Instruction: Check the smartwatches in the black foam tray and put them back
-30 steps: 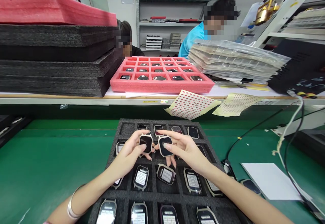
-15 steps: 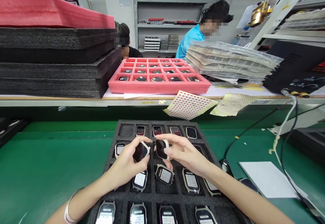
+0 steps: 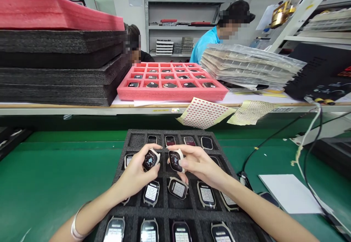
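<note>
A black foam tray (image 3: pixel 128 141) lies on the green belt in front of me, with several smartwatch bodies in its cells. My left hand (image 3: pixel 135 178) is closed on one watch body (image 3: pixel 150 159), its screen lit and tilted toward me. Beside it, my right hand (image 3: pixel 199 165) pinches a second watch body (image 3: pixel 175 160), whose screen also shows a picture. Both watches hover just above the tray's second row. Several watches below them, such as the one at centre (image 3: pixel 178 188), show lit keypads. The back row's watches (image 3: pixel 170 140) are dark.
A red foam tray (image 3: pixel 172 92) with watch parts sits on the shelf behind, next to stacked black and red foam (image 3: pixel 60 51) and clear blister trays (image 3: pixel 252 64). Dot sticker sheets (image 3: pixel 204 113) hang over the shelf edge. Cables (image 3: pixel 307 150) and white paper (image 3: pixel 287 193) lie right. Two people work beyond.
Both hands have turned their watches from flat, dark faces to tilted ones, and the screens have lit up. The hands have stayed above the same spot of the tray.
</note>
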Demonstrator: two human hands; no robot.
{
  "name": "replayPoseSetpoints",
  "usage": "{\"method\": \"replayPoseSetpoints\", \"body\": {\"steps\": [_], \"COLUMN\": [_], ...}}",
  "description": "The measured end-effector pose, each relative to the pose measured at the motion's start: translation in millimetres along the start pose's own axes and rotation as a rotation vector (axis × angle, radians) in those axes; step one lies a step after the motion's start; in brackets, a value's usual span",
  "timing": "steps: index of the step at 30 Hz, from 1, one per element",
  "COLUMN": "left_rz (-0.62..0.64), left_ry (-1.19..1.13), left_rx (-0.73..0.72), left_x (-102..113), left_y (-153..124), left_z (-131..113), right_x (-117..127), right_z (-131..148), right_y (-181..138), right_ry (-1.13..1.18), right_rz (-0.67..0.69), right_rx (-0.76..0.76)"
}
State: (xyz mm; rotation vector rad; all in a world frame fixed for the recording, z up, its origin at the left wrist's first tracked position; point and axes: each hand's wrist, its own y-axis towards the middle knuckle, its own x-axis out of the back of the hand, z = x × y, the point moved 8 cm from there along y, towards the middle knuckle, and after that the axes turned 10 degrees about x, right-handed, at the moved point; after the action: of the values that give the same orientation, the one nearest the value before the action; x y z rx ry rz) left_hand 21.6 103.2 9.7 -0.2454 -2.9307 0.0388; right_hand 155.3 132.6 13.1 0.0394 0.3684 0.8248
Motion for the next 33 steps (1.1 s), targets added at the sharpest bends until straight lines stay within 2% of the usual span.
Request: {"method": "replayPoseSetpoints", "body": {"steps": [11,18,22,27,33], "left_rz": [-0.023,-0.102,-0.205,-0.273,-0.328], "left_ry": [0.034,0.011,-0.003,0.002,-0.028], "left_rx": [0.014,0.033,0.039,0.028,0.099], "left_x": [1,2,5,7,6], "left_y": [1,-3,-7,-9,-10], "left_z": [4,4,7,6,18], "right_x": [1,0,0,-1,-7], "right_z": [2,-1,2,7,5], "right_y": [1,-4,-5,-8,-12], "right_ry": [0.044,0.085,0.094,0.126,0.161], "right_rz": [-0.016,-0.016,-0.007,-0.005,0.041], "right_rx": [0.004,0.0,0.019,0.036,0.028]}}
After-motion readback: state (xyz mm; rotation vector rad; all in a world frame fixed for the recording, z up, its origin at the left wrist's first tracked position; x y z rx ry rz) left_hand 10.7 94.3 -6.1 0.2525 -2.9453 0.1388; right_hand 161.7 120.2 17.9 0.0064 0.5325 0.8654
